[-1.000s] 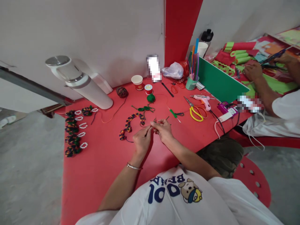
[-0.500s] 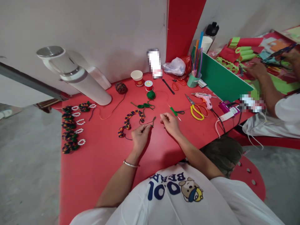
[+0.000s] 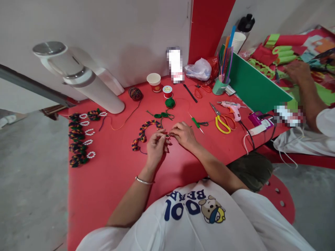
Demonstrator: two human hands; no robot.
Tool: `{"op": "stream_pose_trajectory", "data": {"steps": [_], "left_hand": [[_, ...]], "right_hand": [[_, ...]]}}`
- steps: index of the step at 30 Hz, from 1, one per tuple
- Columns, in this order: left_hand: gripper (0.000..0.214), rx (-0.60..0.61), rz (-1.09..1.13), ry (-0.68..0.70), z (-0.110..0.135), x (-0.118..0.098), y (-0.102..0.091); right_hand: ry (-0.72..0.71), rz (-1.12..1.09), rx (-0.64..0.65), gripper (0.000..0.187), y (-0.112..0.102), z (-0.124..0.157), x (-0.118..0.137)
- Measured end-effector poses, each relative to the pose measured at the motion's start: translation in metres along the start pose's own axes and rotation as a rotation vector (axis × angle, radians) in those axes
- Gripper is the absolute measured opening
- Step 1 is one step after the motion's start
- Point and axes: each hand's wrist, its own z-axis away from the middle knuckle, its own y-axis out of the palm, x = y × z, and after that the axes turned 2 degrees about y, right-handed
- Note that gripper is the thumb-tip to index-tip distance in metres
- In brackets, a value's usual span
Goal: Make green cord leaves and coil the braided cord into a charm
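Observation:
My left hand point(image 3: 156, 146) and my right hand point(image 3: 183, 134) meet over the red table point(image 3: 104, 195), fingertips pinched together on a thin dark green yarn strand point(image 3: 167, 135). The strand leads from a curved multicoloured crochet band point(image 3: 145, 130) lying just left of my hands. A silver bangle sits on my left wrist. Behind my hands lie a green yarn piece point(image 3: 162, 115) and a small green yarn ball point(image 3: 170, 103). A green-handled crochet hook point(image 3: 195, 123) lies to the right of my right hand.
Several yarn-and-pearl pieces point(image 3: 78, 139) line the table's left edge. A white jug point(image 3: 78, 78), paper cup point(image 3: 154, 82), thread spool point(image 3: 167, 91), yellow scissors point(image 3: 221, 122), glue gun point(image 3: 232, 108) and pen cup point(image 3: 221, 87) stand around. Another person's hand point(image 3: 298, 71) works past a green divider point(image 3: 253, 90).
Half a second ago my hands were apart with the strand stretched between them; now they have come back together, pinching the strand. The view has shifted slightly.

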Motion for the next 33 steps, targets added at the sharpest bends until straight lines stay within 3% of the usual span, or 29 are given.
{"op": "stream_pose_trajectory", "data": {"steps": [5,12,19,27,30,33], "left_hand": [[0.039,-0.014,0.24,-0.092,-0.002,0.002,0.005],[0.041,-0.08,0.169,-0.017,-0.005,-0.002,0.001],[0.044,-0.034,0.138,-0.074,-0.001,-0.014,0.001],[0.043,0.039,0.234,-0.073,0.001,-0.021,0.0],[0.043,0.056,0.244,-0.067,0.002,-0.024,0.0],[0.044,0.094,0.236,-0.082,0.003,-0.025,0.001]], "right_hand": [[0.012,-0.019,0.003,0.02,0.0,0.007,0.001],[0.01,0.049,0.01,0.025,-0.008,0.011,0.005],[0.119,0.146,0.058,0.037,-0.01,0.018,0.006],[0.207,0.125,-0.079,0.025,-0.012,0.03,-0.004],[0.193,0.07,-0.148,0.037,-0.017,0.033,0.003],[0.151,-0.193,-0.149,0.037,-0.017,0.032,0.017]]}}
